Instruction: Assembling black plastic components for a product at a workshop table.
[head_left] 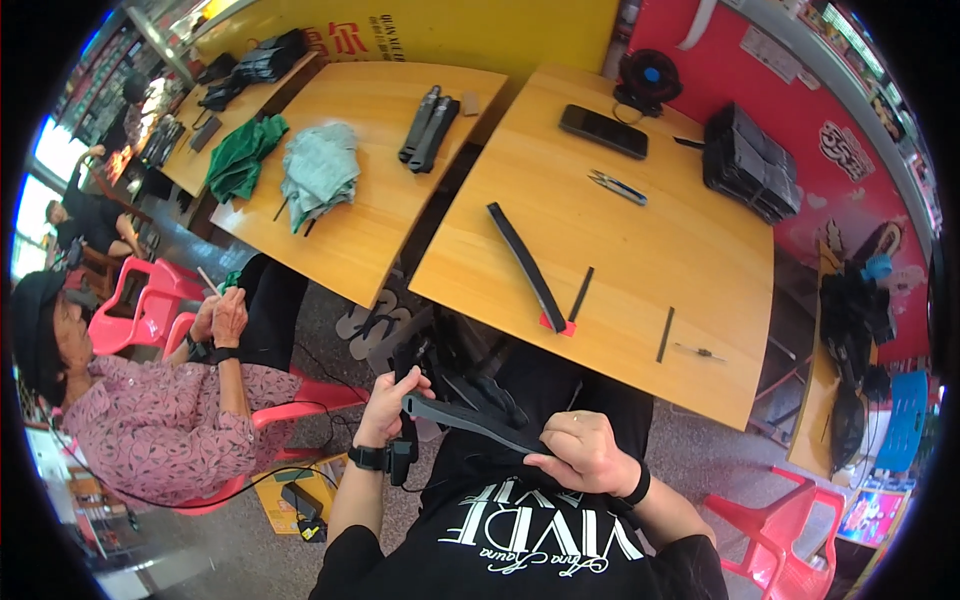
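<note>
A long dark grey fabric strap stretches over my lap, held at both ends. My left hand grips its left end, thumb on top, where the strap looks folded into a loop. The right end is pinched in my closed right hand, which hides that tip. On the table ahead lies a similar black strap, its near end on a small red piece. Beside it are two thin black strips, one close by and another farther right, then a small thin pointed tool.
Thread snips, a phone, a small black fan and a black strap bundle sit farther back. The left table bears green cloth, pale cloth and strap bundles. A co-worker sits left; a pink chair stands right.
</note>
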